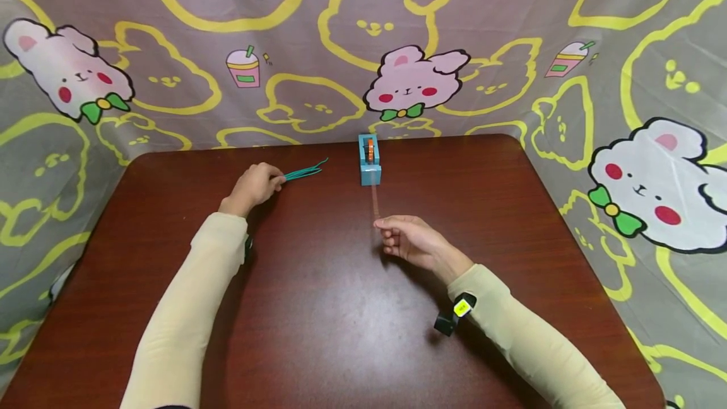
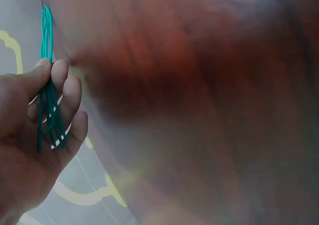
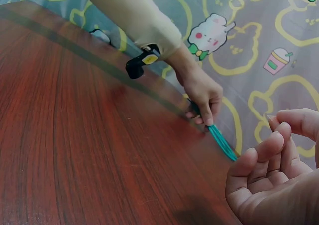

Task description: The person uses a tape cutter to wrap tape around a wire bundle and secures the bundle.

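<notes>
Two hands are seen at work above the desk (image 1: 318, 308). The free end of a translucent tape strip (image 1: 375, 201) is pinched between the thumb and forefinger of the right hand (image 1: 417, 243), and the strip is stretched straight from a blue tape dispenser (image 1: 370, 174), in which an orange roll (image 1: 371, 150) is seated, near the far edge. A bundle of green strands (image 1: 303, 173) is gripped between the thumb and forefinger of the left hand (image 1: 257, 184), to the left of the dispenser and well apart from the tape.

For the tape to be drawn well, the pull is best made low and in line with the roll — nothing is seen anchoring the dispenser, and it could be dragged or tipped by a jerk. Only the very tip should be covered by the fingers, so that the sticky face is left clean. Tension should be even; were slack allowed, the strip could be folded onto itself or stuck to the desk. Once enough length is judged to be out, it should be turned down sharply over the dispenser's front; a cutting edge there cannot be made out. The strands should be squeezed firmly enough — ends together, bundle narrow — that none is let slip.
</notes>
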`<action>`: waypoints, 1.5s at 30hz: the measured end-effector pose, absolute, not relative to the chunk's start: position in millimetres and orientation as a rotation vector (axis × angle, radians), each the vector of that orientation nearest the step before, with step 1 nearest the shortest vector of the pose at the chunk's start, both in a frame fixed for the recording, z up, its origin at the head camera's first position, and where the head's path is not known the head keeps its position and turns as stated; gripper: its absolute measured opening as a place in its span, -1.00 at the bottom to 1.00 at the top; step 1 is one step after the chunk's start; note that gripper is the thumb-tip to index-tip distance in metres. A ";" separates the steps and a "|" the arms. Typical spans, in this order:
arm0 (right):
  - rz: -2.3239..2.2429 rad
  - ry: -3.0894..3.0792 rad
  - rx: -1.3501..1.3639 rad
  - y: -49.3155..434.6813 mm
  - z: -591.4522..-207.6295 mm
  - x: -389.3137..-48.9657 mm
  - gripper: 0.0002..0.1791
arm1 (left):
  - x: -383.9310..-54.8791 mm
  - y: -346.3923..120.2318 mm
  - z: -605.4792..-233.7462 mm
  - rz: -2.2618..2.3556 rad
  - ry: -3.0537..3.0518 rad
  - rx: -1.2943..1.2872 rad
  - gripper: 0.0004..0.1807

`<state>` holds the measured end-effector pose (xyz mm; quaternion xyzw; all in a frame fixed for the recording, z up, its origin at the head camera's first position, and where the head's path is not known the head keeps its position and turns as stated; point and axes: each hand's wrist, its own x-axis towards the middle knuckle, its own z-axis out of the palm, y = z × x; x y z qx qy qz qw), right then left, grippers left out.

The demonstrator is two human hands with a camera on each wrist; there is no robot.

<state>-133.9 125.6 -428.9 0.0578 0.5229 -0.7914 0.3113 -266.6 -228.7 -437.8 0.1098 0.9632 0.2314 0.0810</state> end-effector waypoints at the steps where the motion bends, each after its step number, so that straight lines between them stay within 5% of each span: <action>1: -2.089 1.381 0.153 125.5 -428.8 -133.9 -0.83 | -265.6 -229.3 -439.3 0.691 2.896 0.319 -0.72; 45: -2.111 1.380 0.140 124.8 -418.0 -136.1 -0.77 | -215.7 -206.6 -444.8 1.102 2.892 0.443 -0.80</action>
